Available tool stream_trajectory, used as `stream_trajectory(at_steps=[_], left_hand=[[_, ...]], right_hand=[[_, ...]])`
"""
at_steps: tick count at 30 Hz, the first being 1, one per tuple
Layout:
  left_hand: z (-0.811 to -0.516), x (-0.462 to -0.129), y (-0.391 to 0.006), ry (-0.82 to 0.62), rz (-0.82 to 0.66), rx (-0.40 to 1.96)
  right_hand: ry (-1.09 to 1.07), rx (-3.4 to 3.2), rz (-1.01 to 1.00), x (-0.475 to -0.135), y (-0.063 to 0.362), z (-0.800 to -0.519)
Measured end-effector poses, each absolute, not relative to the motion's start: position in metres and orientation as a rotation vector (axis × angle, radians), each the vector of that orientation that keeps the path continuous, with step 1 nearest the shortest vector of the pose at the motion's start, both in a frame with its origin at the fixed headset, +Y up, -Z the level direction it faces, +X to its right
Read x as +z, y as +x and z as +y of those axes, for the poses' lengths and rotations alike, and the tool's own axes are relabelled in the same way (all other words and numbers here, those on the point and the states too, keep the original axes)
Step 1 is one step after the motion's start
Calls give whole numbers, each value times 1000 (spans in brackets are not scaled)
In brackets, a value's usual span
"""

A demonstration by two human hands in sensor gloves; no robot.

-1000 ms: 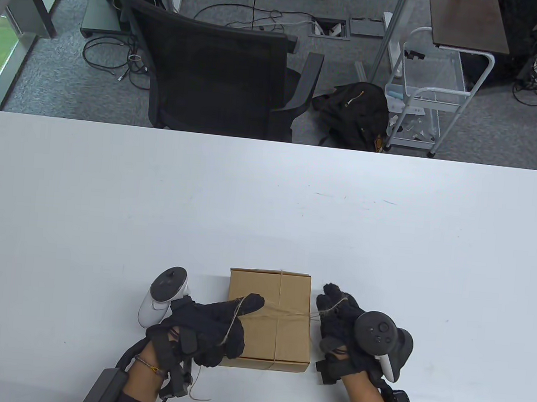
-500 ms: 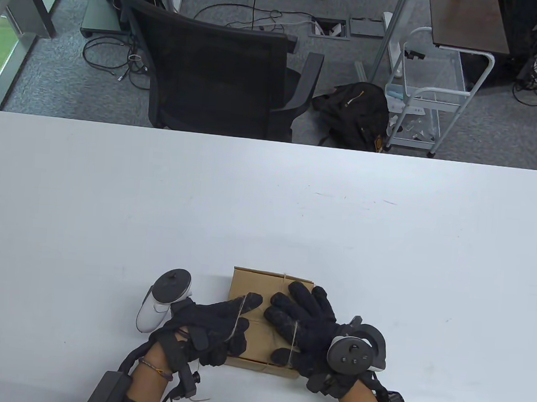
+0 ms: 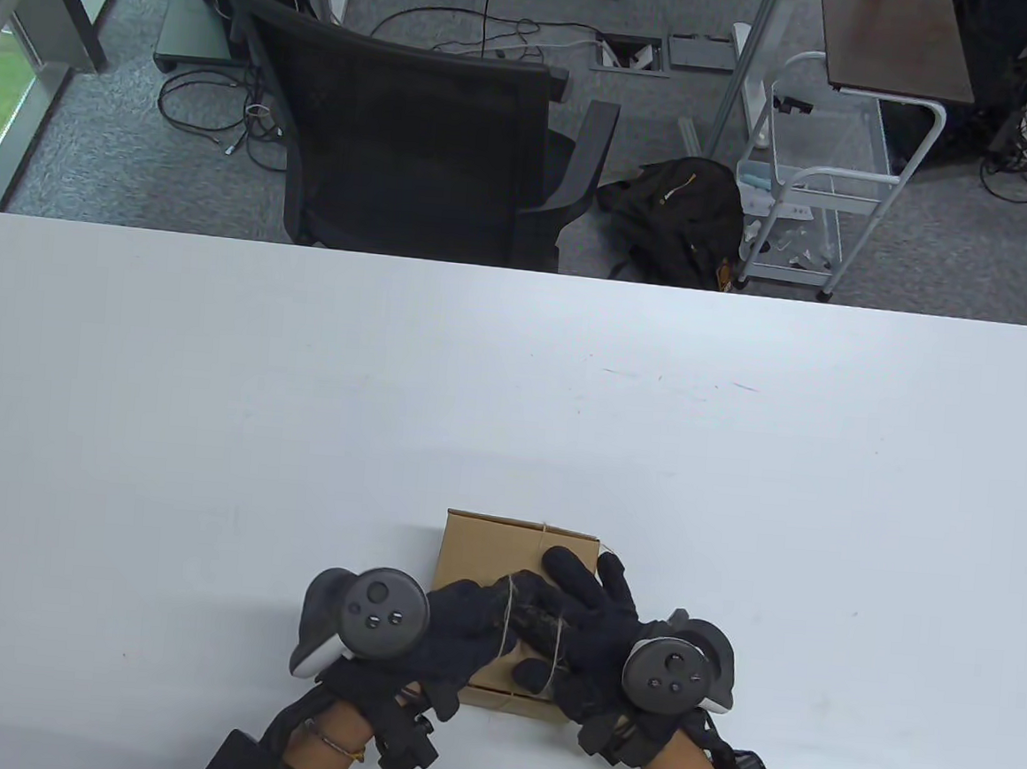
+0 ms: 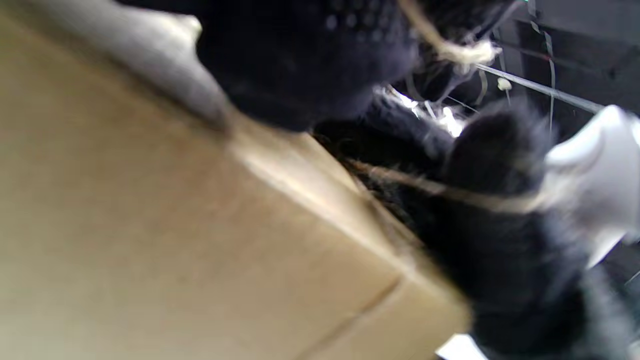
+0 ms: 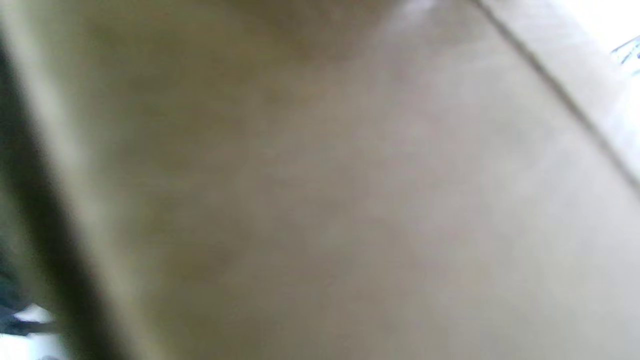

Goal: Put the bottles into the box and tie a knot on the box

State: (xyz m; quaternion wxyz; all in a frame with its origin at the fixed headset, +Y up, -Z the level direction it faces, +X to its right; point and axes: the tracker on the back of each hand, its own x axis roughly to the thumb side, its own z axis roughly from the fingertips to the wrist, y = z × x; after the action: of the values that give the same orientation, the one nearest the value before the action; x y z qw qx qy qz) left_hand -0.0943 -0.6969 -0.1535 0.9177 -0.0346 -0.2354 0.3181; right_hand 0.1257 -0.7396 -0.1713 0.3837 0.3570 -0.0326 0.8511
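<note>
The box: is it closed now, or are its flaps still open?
Closed. The box shows a flat top with twine across it, and both hands lie on it.

We see the table view evenly and brightly lit and sharp, with a soft sheen on the white table (image 3: 211, 396) and only faint shadows beside the box (image 3: 487, 551). In the left wrist view the cardboard smears out of focus. The right wrist view is nothing but tan blur.
</note>
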Motion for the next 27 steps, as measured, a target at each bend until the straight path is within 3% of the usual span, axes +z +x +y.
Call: stream_trajectory(at_steps=[2,8,19,27], left_hand=[[-694,-146,-83,69,-508,543],[-691,-135,-68,232,-615,357],[-697,-143,-73,90,-813,508],[-696,-144,-75,66,-816,535]], right_hand=[[867,2119,-20,-172,126,-743],[831,2059,111,-172,126,-747],[809,1992,257,-175,130,-750],[798,1951,291,-173,129,-750]])
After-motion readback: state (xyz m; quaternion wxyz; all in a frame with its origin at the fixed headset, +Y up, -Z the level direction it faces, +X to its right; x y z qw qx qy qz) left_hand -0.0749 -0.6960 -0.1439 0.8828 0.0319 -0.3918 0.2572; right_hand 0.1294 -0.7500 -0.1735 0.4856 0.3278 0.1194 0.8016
